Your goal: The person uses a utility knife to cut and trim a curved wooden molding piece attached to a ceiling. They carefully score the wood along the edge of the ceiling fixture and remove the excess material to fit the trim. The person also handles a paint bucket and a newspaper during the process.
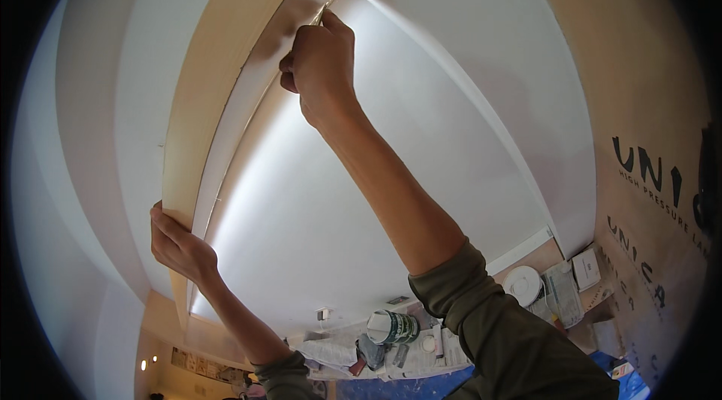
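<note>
High up near the corner of a white recess, my right hand [325, 57] is closed with its thumb and fingers pinched. A thin, pale gold sliver [320, 15] sticks out above the fingers; its kind cannot be made out. Lower at the left, my left hand [180, 246] grips the edge of a light wood-coloured panel [207, 46], its fingers bent over that edge. Along the panel's inner side runs a narrow white strip with a thin line on it. Bright light spreads from that side over the white recessed surface [391, 152].
A brown, printed sheet-covered wall [639, 99] stands at the right. Below lies a cluttered surface with a tub [392, 327], a round white disc [523, 285] and cloths. A small socket box [323, 315] sits low on the white surface.
</note>
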### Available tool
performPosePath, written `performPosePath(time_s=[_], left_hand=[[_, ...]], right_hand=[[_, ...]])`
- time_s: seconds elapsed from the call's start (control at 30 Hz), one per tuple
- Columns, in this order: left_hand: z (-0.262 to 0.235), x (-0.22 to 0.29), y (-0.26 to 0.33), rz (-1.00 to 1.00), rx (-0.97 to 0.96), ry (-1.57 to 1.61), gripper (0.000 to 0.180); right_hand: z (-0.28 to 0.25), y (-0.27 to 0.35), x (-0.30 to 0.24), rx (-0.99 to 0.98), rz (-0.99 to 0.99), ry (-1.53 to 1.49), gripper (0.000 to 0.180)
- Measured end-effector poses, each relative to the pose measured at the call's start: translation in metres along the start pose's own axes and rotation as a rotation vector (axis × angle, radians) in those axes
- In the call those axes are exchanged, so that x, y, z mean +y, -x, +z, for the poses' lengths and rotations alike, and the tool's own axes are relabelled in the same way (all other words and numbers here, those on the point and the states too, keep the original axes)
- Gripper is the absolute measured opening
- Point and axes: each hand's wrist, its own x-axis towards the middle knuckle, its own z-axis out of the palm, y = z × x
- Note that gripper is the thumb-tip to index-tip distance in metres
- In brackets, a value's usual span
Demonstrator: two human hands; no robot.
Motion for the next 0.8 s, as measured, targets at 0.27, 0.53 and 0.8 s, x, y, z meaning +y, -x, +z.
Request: performPosePath(time_s=[0.27,0.53,0.8], left_hand=[[0.003,0.010,0.001,0.022,0.032,0.037,0.065],[0.003,0.006,0.001,0.008,0.017,0.039,0.065],[0.002,0.009,0.003,0.002,0.037,0.059,0.065]], right_hand=[[-0.007,-0.003,0.003,-0.022,-0.026,0.027,0.079],[-0.002,0.000,-0.005,-0.006,0.000,0.014,0.079],[0.004,0.000,-0.007,0.031,-0.024,0.006,0.073]])
